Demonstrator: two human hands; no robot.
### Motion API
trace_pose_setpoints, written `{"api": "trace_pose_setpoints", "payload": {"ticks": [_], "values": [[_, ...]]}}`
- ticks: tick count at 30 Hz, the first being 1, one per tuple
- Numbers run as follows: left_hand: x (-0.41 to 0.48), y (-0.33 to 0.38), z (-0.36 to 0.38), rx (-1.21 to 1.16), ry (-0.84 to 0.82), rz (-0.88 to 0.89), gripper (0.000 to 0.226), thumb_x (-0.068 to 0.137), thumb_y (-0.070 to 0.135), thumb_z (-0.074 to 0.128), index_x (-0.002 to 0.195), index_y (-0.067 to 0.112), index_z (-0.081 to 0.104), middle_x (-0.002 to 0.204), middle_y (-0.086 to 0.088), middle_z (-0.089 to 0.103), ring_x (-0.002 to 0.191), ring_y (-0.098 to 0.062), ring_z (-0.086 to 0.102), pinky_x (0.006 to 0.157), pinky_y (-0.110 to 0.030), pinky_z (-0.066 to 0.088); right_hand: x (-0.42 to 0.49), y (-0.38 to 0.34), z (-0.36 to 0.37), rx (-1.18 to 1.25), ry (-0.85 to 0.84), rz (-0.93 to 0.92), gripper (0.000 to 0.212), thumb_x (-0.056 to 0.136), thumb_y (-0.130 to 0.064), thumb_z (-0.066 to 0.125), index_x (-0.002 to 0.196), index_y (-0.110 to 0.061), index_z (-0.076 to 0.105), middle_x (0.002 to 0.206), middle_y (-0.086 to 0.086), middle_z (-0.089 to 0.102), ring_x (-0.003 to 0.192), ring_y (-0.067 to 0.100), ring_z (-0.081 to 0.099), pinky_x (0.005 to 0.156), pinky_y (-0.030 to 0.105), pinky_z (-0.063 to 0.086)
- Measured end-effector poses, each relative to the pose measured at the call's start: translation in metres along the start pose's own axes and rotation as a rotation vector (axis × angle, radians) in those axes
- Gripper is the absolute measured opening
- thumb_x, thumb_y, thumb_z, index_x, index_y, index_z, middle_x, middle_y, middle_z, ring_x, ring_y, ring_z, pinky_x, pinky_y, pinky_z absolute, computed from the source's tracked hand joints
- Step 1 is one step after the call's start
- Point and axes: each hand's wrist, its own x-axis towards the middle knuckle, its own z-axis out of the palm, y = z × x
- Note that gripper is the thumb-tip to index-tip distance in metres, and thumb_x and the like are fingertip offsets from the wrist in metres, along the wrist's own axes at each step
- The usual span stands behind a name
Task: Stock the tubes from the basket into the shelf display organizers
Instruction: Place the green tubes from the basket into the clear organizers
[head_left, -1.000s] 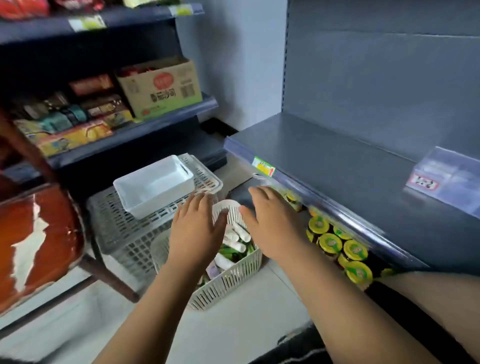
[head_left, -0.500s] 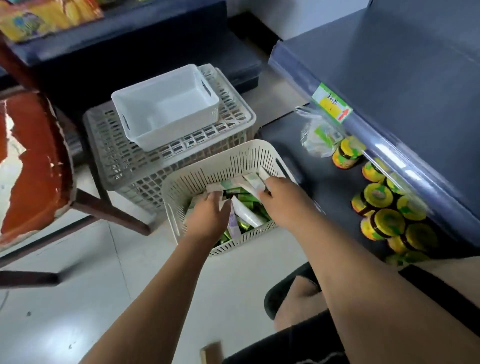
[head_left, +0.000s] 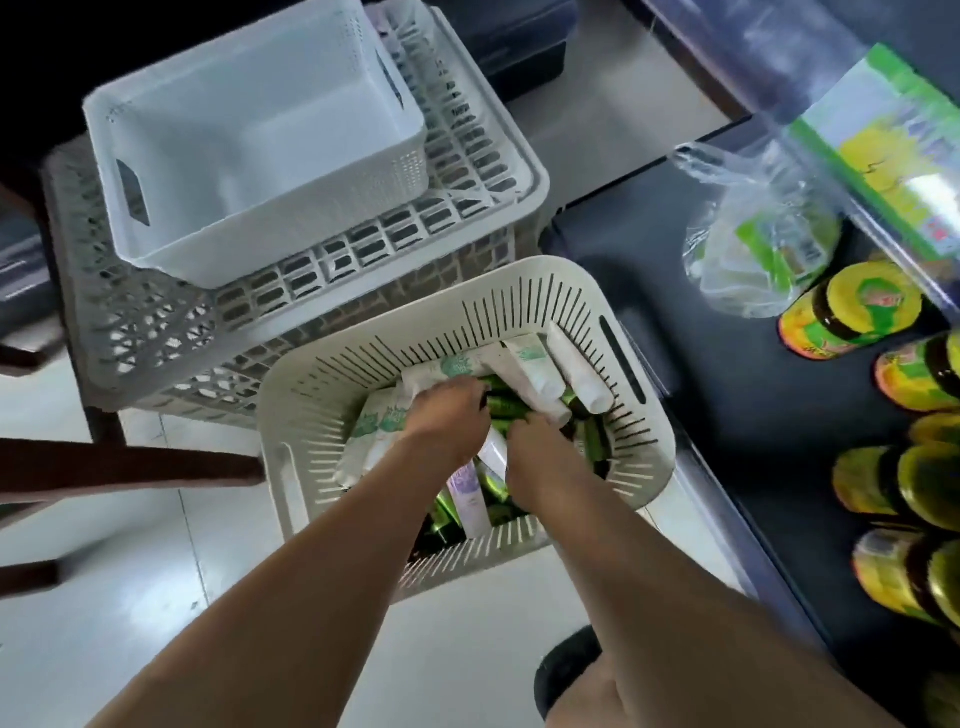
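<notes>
A cream slotted basket (head_left: 545, 291) stands on the floor, filled with white and green tubes (head_left: 540, 374). Both my hands are down inside it. My left hand (head_left: 447, 415) has its fingers curled into the pile around a white tube with green print. My right hand (head_left: 535, 447) digs among the green tubes beside it; its fingertips are buried, so what it holds is hidden. An empty white organizer bin (head_left: 260, 135) sits on top of a grey lattice crate (head_left: 467, 208) just behind the basket.
The dark lower shelf (head_left: 701, 364) at the right carries several yellow-lidded jars (head_left: 857, 312) and a clear plastic bag (head_left: 748, 244). A shelf edge with a green-yellow price tag (head_left: 883, 140) overhangs it. Brown chair legs (head_left: 130, 462) stand at the left on the pale floor.
My view has tilted down and closer to the basket. Both hands have gone from above the basket deep into the tubes, the left one now gripping a white tube.
</notes>
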Motion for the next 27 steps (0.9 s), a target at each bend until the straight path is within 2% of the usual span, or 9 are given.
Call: {"api": "trace_pose_setpoints", "payload": {"ticks": [3, 7, 12, 15, 17, 19, 21, 25, 27], "values": [[0.016, 0.003, 0.005, 0.130, 0.035, -0.037, 0.025, 0.096, 0.031, 0.049, 0.109, 0.017, 0.064, 0.111, -0.008, 0.060, 0.097, -0.029, 0.059, 0.082, -0.040, 0.045, 0.015, -0.003, 0.006, -0.069, 0.052, -0.036, 0.033, 0.096, -0.010, 0.054, 0.129, -0.012, 0.056, 0.133, 0.009, 0.051, 0.121, 0.027, 0.054, 0.090, 0.038, 0.047], [0.033, 0.015, 0.006, 0.389, -0.065, -0.057, 0.031, 0.094, 0.036, 0.054, 0.118, 0.021, 0.066, 0.120, -0.007, 0.059, 0.113, -0.030, 0.054, 0.095, -0.048, 0.044, 0.027, -0.004, 0.008, -0.143, 0.101, -0.039, 0.029, 0.094, -0.013, 0.054, 0.121, -0.017, 0.063, 0.128, 0.005, 0.055, 0.121, 0.024, 0.054, 0.087, 0.034, 0.044], [0.043, 0.012, 0.012, 0.424, -0.140, -0.050, 0.029, 0.088, 0.042, 0.053, 0.112, 0.034, 0.066, 0.114, -0.006, 0.061, 0.114, -0.034, 0.051, 0.093, -0.054, 0.044, 0.034, -0.003, 0.007, -0.134, 0.065, 0.003, 0.025, 0.093, -0.018, 0.062, 0.117, -0.020, 0.066, 0.126, 0.000, 0.065, 0.120, 0.021, 0.061, 0.090, 0.032, 0.043], [0.032, 0.005, 0.001, 0.287, -0.147, 0.001, 0.025, 0.079, 0.052, 0.047, 0.095, 0.038, 0.061, 0.104, -0.004, 0.058, 0.107, -0.031, 0.049, 0.094, -0.048, 0.041, 0.036, -0.001, -0.003, -0.155, -0.051, 0.005, 0.028, 0.093, -0.022, 0.063, 0.121, -0.020, 0.066, 0.130, -0.001, 0.065, 0.126, 0.024, 0.056, 0.101, 0.035, 0.042], [0.020, -0.002, -0.006, 0.172, -0.099, 0.033, 0.017, 0.078, 0.054, 0.056, 0.083, 0.038, 0.054, 0.100, -0.002, 0.055, 0.099, -0.027, 0.051, 0.088, -0.040, 0.042, 0.034, 0.000, -0.006, -0.191, -0.080, -0.009, 0.023, 0.095, -0.018, 0.056, 0.116, -0.019, 0.067, 0.127, 0.002, 0.065, 0.121, 0.025, 0.058, 0.097, 0.036, 0.042], [0.010, -0.010, -0.010, 0.049, -0.059, 0.053, 0.017, 0.082, 0.044, 0.070, 0.083, 0.033, 0.057, 0.093, 0.003, 0.058, 0.090, -0.021, 0.055, 0.073, -0.033, 0.041, 0.031, 0.002, -0.007, -0.193, -0.077, -0.011, 0.017, 0.095, -0.013, 0.053, 0.107, -0.016, 0.065, 0.120, 0.006, 0.065, 0.112, 0.026, 0.061, 0.085, 0.036, 0.043], [-0.002, -0.013, -0.016, -0.150, -0.041, 0.040, 0.017, 0.083, 0.036, 0.076, 0.082, 0.030, 0.060, 0.083, 0.007, 0.061, 0.079, -0.016, 0.059, 0.062, -0.030, 0.041, 0.024, 0.005, -0.012, -0.130, -0.112, 0.038, 0.016, 0.094, -0.012, 0.058, 0.109, -0.009, 0.065, 0.117, 0.009, 0.065, 0.106, 0.029, 0.063, 0.080, 0.036, 0.048], [-0.029, -0.015, -0.038, -0.536, 0.136, -0.068, 0.015, 0.081, 0.029, 0.083, 0.091, 0.026, 0.072, 0.084, 0.008, 0.070, 0.075, -0.008, 0.064, 0.063, -0.021, 0.052, 0.008, 0.011, -0.019, 0.079, -0.044, 0.153, 0.023, 0.095, -0.005, 0.056, 0.117, -0.001, 0.062, 0.096, 0.011, 0.061, 0.095, 0.028, 0.066, 0.074, 0.031, 0.053], [-0.043, -0.017, -0.051, -0.744, 0.232, -0.154, 0.020, 0.081, 0.022, 0.084, 0.098, 0.023, 0.074, 0.089, 0.005, 0.072, 0.074, -0.006, 0.064, 0.062, -0.014, 0.051, -0.003, 0.009, -0.025, 0.180, -0.023, 0.185, 0.038, 0.096, -0.001, 0.052, 0.133, -0.002, 0.055, 0.104, 0.012, 0.062, 0.095, 0.025, 0.066, 0.080, 0.033, 0.058]]}}
